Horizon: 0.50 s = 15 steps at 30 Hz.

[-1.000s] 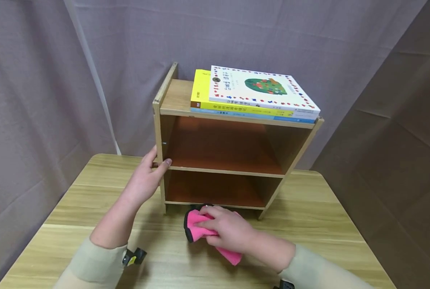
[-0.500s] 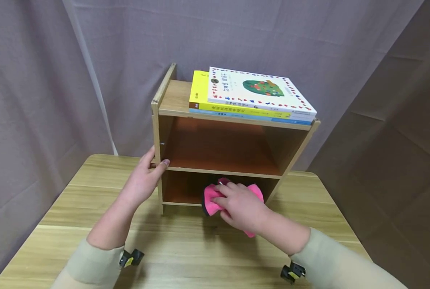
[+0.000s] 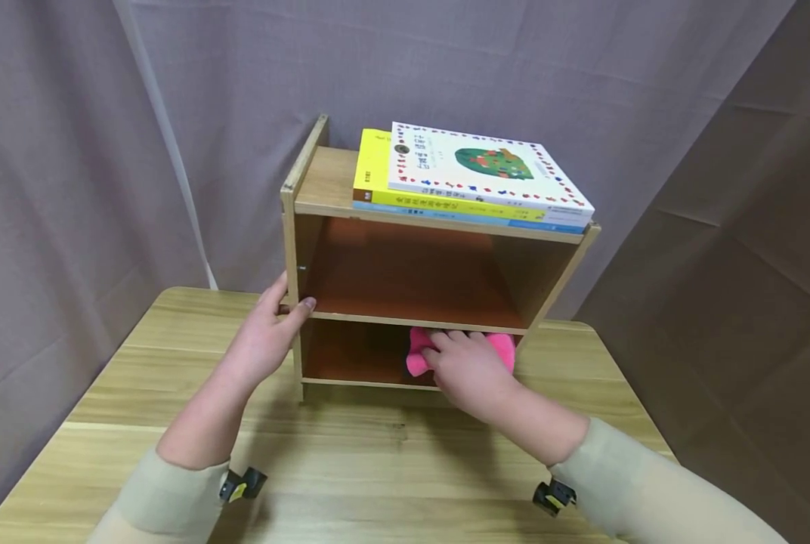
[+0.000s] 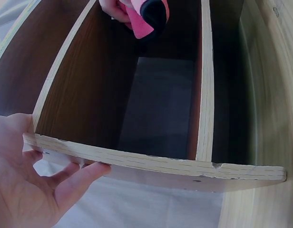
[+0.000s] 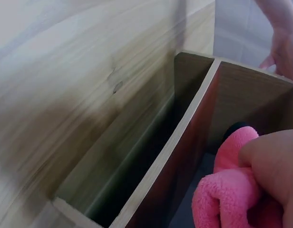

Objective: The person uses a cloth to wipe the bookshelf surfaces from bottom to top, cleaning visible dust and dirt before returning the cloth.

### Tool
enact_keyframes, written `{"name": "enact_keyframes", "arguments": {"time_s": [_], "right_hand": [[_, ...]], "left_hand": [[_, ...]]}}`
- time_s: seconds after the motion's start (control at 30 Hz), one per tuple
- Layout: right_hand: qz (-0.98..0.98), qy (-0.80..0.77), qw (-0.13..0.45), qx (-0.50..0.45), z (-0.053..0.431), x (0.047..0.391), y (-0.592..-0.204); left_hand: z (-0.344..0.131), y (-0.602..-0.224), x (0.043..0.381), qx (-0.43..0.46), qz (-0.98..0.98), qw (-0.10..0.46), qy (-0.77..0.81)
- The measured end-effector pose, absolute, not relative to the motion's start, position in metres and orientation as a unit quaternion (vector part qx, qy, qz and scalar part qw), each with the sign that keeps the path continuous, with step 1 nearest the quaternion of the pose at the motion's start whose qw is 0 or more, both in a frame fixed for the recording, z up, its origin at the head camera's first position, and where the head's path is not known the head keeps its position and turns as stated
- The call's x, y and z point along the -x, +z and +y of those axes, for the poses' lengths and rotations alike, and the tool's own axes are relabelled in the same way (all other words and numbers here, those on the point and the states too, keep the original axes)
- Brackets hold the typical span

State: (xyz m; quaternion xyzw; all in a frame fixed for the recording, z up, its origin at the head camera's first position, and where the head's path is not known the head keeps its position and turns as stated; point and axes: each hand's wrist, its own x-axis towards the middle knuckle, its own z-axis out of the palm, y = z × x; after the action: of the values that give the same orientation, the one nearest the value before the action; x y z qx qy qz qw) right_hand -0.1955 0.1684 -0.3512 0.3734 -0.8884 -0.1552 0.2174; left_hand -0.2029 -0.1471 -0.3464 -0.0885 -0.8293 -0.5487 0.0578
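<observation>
A small wooden bookshelf (image 3: 415, 321) stands on the table. My left hand (image 3: 262, 340) holds its left side panel (image 4: 151, 161), with the thumb at the front edge by the middle shelf and the fingers along the outer face. My right hand (image 3: 473, 370) grips a bunched pink cloth (image 3: 420, 351) with a black edge, inside the lower compartment towards its right end. The right wrist view has the fluffy pink cloth (image 5: 232, 190) bulging out below the hand, over the compartment's floor board (image 5: 170, 147). Part of the cloth is hidden by the hand.
Several books lie stacked on the shelf's top, a white one (image 3: 432, 162) uppermost and a yellow one (image 3: 372, 162) under it. Grey curtains (image 3: 242, 75) hang behind the wooden table (image 3: 350, 468). The middle shelf board (image 3: 418, 321) is just above my right hand.
My right hand has carried the pink cloth from in front of the shelf's base up, right and into the lower compartment. The left hand keeps its hold on the side panel.
</observation>
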Motion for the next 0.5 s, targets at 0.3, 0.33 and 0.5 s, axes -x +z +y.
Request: {"name": "enact_keyframes", "arguments": {"time_s": [0.3,0.33,0.5], "right_hand": [[-0.906,-0.219,0.181,-0.314,0.1721,0.2005,-0.3554],[-0.908,-0.221,0.183,-0.306,0.1716,0.2014,-0.356],[-0.925,-0.231,0.161,-0.257,0.1701,0.2053,-0.3586]], "left_hand": [[-0.146,-0.3464,0.2027,0.086,-0.829,0.055,-0.55],[-0.1462,-0.3461,0.2028,0.086,-0.829,0.054,-0.55],[-0.1465,-0.3461,0.2022,0.083,-0.828,0.052,-0.552]]}}
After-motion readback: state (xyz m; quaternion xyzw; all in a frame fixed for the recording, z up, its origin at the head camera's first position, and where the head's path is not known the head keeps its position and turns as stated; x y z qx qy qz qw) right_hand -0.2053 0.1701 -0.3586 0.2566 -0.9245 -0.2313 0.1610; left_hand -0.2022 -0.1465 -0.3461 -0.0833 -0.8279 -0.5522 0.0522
